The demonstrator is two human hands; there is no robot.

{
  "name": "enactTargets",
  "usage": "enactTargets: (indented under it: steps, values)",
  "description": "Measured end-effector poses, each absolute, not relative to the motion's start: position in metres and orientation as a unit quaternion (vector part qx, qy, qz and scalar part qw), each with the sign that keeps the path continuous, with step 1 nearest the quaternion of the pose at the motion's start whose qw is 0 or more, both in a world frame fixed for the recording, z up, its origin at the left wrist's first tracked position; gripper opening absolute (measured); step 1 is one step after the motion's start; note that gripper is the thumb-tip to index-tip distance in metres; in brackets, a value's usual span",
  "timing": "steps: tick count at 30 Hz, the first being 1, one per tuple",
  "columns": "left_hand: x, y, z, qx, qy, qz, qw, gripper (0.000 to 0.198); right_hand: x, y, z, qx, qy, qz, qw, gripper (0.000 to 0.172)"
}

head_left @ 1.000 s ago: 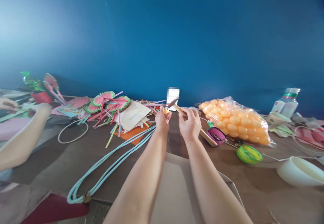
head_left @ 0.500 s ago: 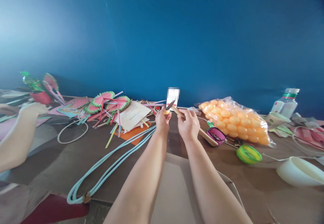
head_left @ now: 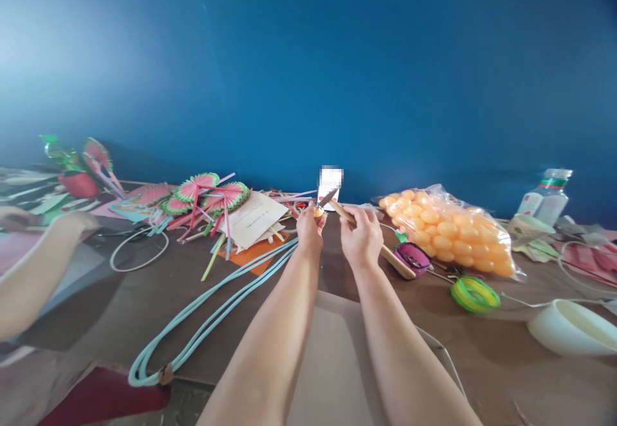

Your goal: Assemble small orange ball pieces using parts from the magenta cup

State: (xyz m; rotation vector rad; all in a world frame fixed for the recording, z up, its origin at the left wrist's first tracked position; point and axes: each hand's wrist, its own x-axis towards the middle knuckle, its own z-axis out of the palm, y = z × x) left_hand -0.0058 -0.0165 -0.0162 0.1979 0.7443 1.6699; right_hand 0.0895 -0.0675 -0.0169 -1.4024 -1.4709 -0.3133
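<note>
My left hand point(head_left: 310, 228) is closed around a small yellowish thing point(head_left: 319, 211), too small to make out. In my right hand point(head_left: 360, 234) is the wooden handle of a tool point(head_left: 345, 211), whose dark pointed blade point(head_left: 328, 197) reaches over to the fingertips of my left hand. Behind the blade stands a bright white phone-like screen point(head_left: 330, 179). A purple pouch point(head_left: 413, 259) lies just right of my right wrist, beside a wooden strip point(head_left: 398, 263).
A bag of orange balls point(head_left: 448, 230), a green-yellow coil point(head_left: 475, 294) and a white bowl point(head_left: 573, 327) are on the right. Pale blue tubing point(head_left: 193, 313), watermelon-patterned fans point(head_left: 197, 187) and papers point(head_left: 253, 219) lie left. Another person's arm point(head_left: 38, 272) is at far left.
My hands stay together in nearly the same place, with the blade slightly shifted right. The other person's arm at far left has moved a little right.
</note>
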Motion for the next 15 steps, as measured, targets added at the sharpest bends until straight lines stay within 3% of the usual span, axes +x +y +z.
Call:
enactTargets:
  steps: [15]
  values:
    - [-0.0062,-0.0146,-0.0171,0.091,0.309,0.73,0.603,0.014,0.0913,-0.065,-0.019,-0.579,-0.606,-0.141,0.527,0.023]
